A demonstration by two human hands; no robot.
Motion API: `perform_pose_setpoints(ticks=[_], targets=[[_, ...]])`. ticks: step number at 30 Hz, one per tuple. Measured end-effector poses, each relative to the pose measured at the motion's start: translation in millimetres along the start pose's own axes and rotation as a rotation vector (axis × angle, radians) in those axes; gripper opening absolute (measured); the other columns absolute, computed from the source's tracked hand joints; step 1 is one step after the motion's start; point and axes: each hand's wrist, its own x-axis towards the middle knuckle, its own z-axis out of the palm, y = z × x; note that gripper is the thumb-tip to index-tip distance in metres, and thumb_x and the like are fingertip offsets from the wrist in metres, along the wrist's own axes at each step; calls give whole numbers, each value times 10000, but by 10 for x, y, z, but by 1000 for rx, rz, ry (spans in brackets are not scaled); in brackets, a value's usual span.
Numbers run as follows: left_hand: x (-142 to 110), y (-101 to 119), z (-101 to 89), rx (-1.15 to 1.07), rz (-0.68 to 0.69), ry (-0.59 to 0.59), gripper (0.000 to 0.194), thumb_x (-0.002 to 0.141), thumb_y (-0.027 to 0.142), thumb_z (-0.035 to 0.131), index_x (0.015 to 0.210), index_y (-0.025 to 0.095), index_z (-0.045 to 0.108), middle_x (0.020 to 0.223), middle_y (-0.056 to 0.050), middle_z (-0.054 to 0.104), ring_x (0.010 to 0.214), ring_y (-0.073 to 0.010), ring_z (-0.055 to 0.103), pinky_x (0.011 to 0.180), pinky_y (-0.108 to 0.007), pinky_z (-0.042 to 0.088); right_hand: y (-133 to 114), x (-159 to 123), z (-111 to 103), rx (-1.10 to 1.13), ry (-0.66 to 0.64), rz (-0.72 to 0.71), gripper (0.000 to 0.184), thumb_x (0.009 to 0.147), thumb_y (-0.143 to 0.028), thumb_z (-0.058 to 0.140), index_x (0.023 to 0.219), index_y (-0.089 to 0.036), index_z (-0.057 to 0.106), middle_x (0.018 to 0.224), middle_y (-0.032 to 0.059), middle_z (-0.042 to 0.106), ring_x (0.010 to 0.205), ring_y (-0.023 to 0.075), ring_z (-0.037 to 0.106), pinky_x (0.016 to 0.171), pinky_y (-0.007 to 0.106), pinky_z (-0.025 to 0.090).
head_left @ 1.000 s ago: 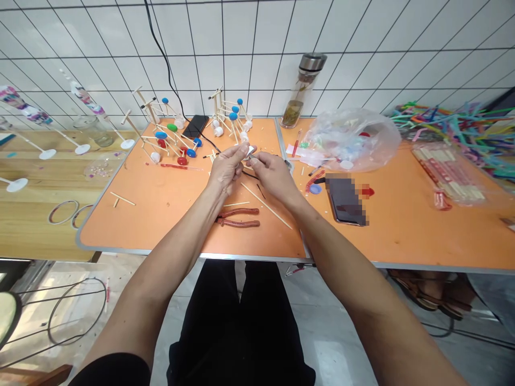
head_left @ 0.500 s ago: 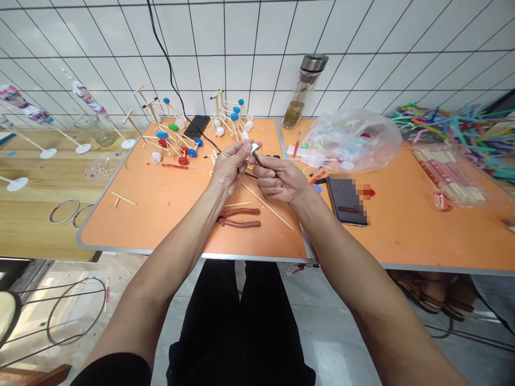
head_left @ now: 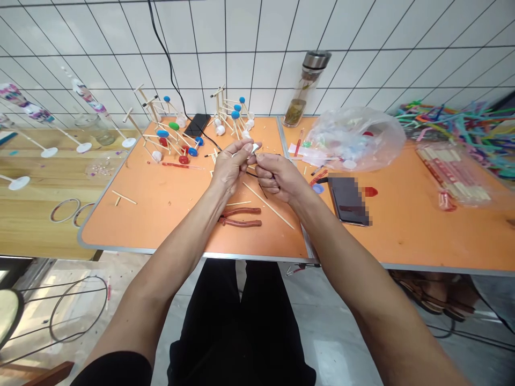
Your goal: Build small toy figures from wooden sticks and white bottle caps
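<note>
Fingers (head_left: 243, 152) pinching white piece (head_left: 254, 148) (no gap)

Left hand (head_left: 230, 171) and right hand (head_left: 279, 178) pinch close together, forearms (head_left: 183, 238) angled inward.

One left hand (head_left: 230, 170) and one right hand (head_left: 278, 179) show at centre, with one small white piece (head_left: 254, 148) at their fingertips. Two orange worktops (head_left: 163, 220) meet mid-frame, and one wooden worktop (head_left: 30, 212) sits at left. Centre holds one pair of red-handled pliers (head_left: 240, 218); upper centre, two stick frames (head_left: 164, 136) and one black phone (head_left: 197, 125). Right of centre are one glass bottle (head_left: 301, 91), one plastic bag (head_left: 356, 139), and one more phone (head_left: 349, 201). At far left lie two metal rings (head_left: 65, 210) and four white disc feet (head_left: 49, 153).
</note>
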Motion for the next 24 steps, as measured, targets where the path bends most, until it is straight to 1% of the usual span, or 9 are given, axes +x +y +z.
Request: perform_pose_setpoints(ticks=[3,6,9,11,13,15,17,21,24], targets=[[15,7,-3,-24,-10,-26,116,894,247,935,938,188,846,952,-28,859,483,-13,434,440,-182,293,37,22,23,49,69,-98,454,928,-675,745,970,-241,619,613,-117,311,500,98,185,473,258,172],[27,14,-9,-29,-35,-10,44,916,193,907,925,186,865,828,-4,811,467,-10,397,449,-182,292,121,65,58,-197,216,-258,470,991,-687,682,876,-236,618,656,-57,428,587,133,358,565,291,297],[27,20,-9,-43,-56,-8,47,946,160,869,903,179,866,735,13,747,454,-11,388,437,-181,260,199,102,51,-507,350,-367,439,1088,-595,562,851,-230,619,763,10,584,732,187,524,697,326,379],[23,16,-7,-47,-62,-4,71,937,177,884,874,177,852,751,14,747,454,-9,389,424,-177,246,220,96,46,-736,409,-361,391,1134,-520,489,957,-223,672,868,54,697,820,229,609,748,338,395],[22,3,-8,-46,-65,8,136,896,226,937,834,174,828,780,13,761,456,-5,390,412,-171,238,208,60,65,-973,431,-289,367,1160,-449,435,1148,-212,715,986,100,778,890,274,670,755,345,390],[26,-18,-15,-52,-62,21,216,857,273,978,794,169,800,795,14,772,455,-1,384,404,-162,229,174,12,107,-1167,422,-203,388,1169,-392,400,1305,-190,703,1066,140,813,932,307,706,739,345,376],[36,-39,-25,-70,-67,33,244,847,273,984,776,164,778,810,11,790,451,2,376,397,-153,219,137,-27,156,-1276,403,-154,407,1173,-361,383,1375,-171,680,1110,166,822,954,321,727,724,343,363],[53,-67,-39,-123,-80,28,151,865,163,935,837,159,787,892,-3,841,446,4,376,395,-144,234,109,-25,198,-1239,404,-144,369,1161,-340,407,1322,-165,690,1095,167,810,955,316,721,728,347,368],[59,-72,-40,-150,-67,-5,104,901,92,865,859,155,794,935,-13,861,439,5,380,393,-144,252,91,11,163,-893,373,-210,253,1116,-316,479,1037,-196,687,925,95,736,842,248,648,716,329,389]])
